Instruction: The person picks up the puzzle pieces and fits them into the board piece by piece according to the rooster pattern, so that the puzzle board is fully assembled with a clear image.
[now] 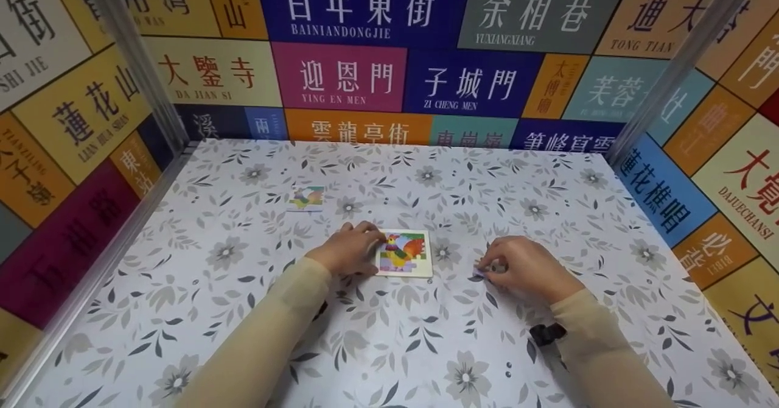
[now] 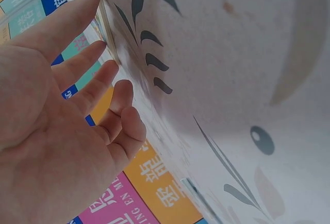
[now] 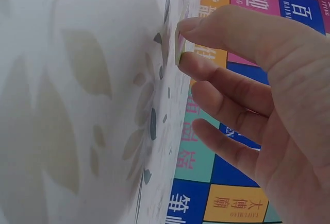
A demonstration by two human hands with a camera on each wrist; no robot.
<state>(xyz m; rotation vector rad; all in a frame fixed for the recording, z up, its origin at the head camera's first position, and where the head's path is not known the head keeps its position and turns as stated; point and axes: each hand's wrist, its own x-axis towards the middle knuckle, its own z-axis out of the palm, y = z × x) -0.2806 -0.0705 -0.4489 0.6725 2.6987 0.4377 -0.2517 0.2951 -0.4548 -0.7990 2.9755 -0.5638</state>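
A small jigsaw board (image 1: 421,271) with a colourful rooster picture and a pale border lies flat on the table. My left hand (image 1: 350,249) is at its left side. In the left wrist view, the thumb and nearest fingers of that hand (image 2: 62,95) rest along the board's edge (image 2: 106,23), while the other fingers bend loosely. To the right of the board, my right hand (image 1: 526,268) pinches a small, thin puzzle piece (image 1: 479,271) close over the table. The right wrist view has this piece (image 3: 179,46) standing on edge between thumb and index finger.
A square picture card (image 1: 307,198) with a similar rooster design lies farther back on the left. Floral-patterned white covering spreads over the table (image 1: 426,316). Colourful panels with Chinese lettering (image 1: 344,76) rise behind and at both sides.
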